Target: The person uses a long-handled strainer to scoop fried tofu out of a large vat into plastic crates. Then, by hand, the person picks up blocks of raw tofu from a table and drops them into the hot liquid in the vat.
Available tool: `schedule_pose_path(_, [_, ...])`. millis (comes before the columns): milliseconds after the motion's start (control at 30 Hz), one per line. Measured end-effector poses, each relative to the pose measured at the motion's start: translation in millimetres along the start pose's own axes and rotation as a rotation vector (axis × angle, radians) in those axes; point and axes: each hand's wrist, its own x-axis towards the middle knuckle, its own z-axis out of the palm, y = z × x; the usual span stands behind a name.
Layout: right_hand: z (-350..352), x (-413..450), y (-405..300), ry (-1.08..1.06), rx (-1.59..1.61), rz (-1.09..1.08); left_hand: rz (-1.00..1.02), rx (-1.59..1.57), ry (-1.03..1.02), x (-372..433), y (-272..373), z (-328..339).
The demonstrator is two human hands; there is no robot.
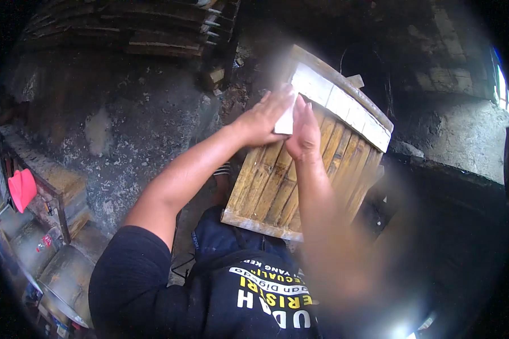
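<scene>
A slatted board of bamboo strips [275, 182] lies tilted before me, its near edge at my lap. Along its far edge runs a row of white rectangular pieces [343, 106]. Over the upper left of the board, my left hand [265, 114] lies flat with straight fingers against a white block [284, 123]. My right hand [305, 127] is upright on the block's other side, palm turned inward. The block sits between both hands, in line with the white row. Its far end is partly hidden by my left fingers.
At the left stand a ledge with a wooden frame [61, 212], a pink plastic container [22, 190] and a plastic bottle [46, 241]. Dark wooden planks [165, 42] are at the top left. A rough wall [458, 135] rises on the right.
</scene>
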Motion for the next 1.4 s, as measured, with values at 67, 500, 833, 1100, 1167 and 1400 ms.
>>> schedule_pose_path(67, [-4,-12,-8,-0.032,0.151,0.087,-0.046,0.279,-0.143,3,39,-1])
schedule_pose_path(500, [-58,-221,10,0.140,-0.479,0.222,-0.871,-0.939,0.720,-84,179,146])
schedule_pose_path(833, [-211,-320,-38,0.124,0.203,-0.037,-0.269,-0.805,-0.206,-55,297,233])
schedule_pose_path(1100, [-292,-372,-101,0.139,0.815,-0.192,0.031,0.177,-0.402,3,383,323])
schedule_pose_path(1167, [-341,-369,-105,0.203,1.012,-0.180,0.098,0.158,-0.451,14,413,332])
schedule_pose_path(1400, [-571,-409,-235,0.703,1.230,-0.892,0.071,0.116,-0.582,-4,404,297])
